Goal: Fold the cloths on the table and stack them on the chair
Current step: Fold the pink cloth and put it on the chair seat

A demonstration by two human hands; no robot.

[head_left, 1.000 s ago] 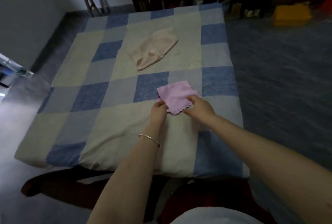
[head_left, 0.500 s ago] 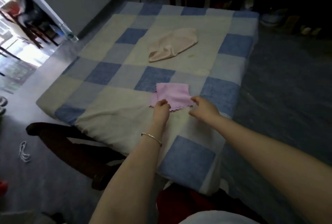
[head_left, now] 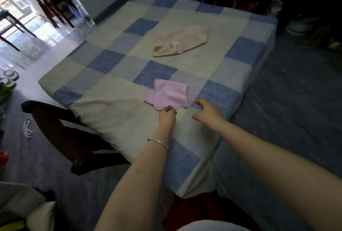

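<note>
The pink cloth (head_left: 169, 94) lies on the worktop (head_left: 114, 108), which is covered with a blue and cream checked sheet. The cloth is partly folded: one layer lies over the other, and a strip of the lower layer shows at its left side. The left hand (head_left: 167, 115) is at the wavy near edge of the pink cloth, with its fingers curled, and pinches this edge. A thin bracelet (head_left: 158, 142) is on the left wrist. The right hand (head_left: 209, 113) is just to the right of the pink cloth and does not touch it; its fingers are spread loosely and hold nothing. Behind the pink cloth, well apart from it, lies a beige cloth (head_left: 180, 41), unfolded and wrinkled. To the left of the pink cloth, beside the worktop's edge, stands a dark wooden chair (head_left: 61, 125).
</note>
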